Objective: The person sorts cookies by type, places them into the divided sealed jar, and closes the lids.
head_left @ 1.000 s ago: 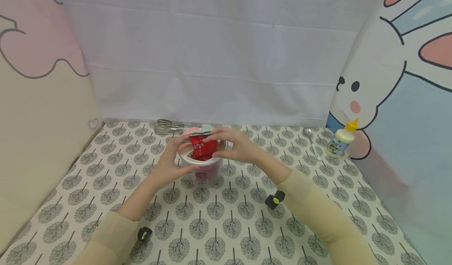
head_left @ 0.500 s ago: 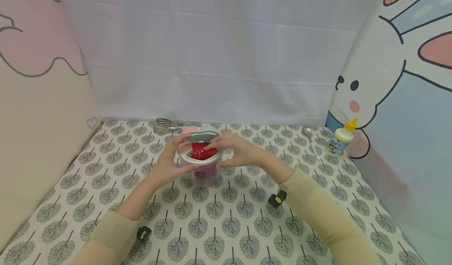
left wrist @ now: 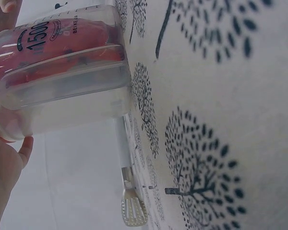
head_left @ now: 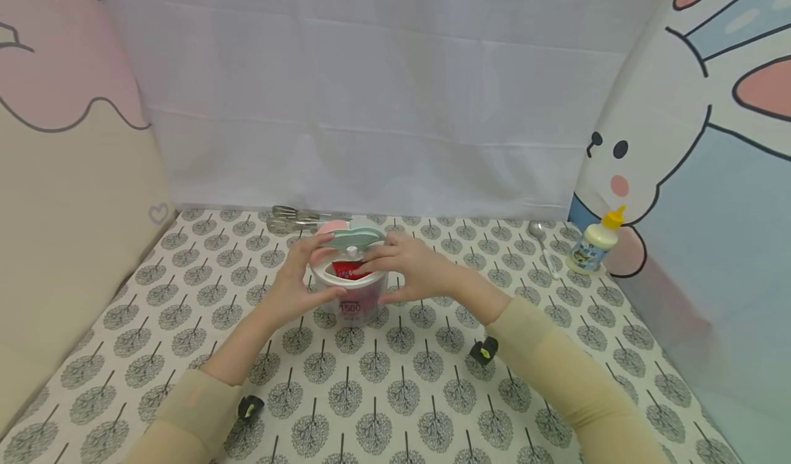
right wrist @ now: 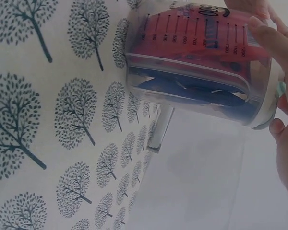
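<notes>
A clear plastic storage jar [head_left: 364,306] marked 1500 stands upright on the table, its white-rimmed top open and its pink and green flip flaps raised behind. My left hand [head_left: 290,289] grips the jar at the rim, thumb in front, fingers round the left side. My right hand [head_left: 420,268] has its fingers in the opening, pressing on a red packet [head_left: 346,270], most of which is down inside; its thumb lies against the jar's right side. Through the wall in the right wrist view, a blue packet [right wrist: 192,91] shows beside red wrapping [right wrist: 197,43].
Metal kitchen utensils [head_left: 290,225] lie behind the jar at the back left; one is a slotted turner [left wrist: 134,211]. A spoon [head_left: 544,248] and a squeeze bottle [head_left: 592,248] with a yellow nozzle are at the right. Cloth walls border the tree-print tablecloth [head_left: 371,395].
The red packet, earlier sticking up above the rim, has sunk into the jar. My right hand has gone from pinching it to pressing on it. My left hand holds the same place.
</notes>
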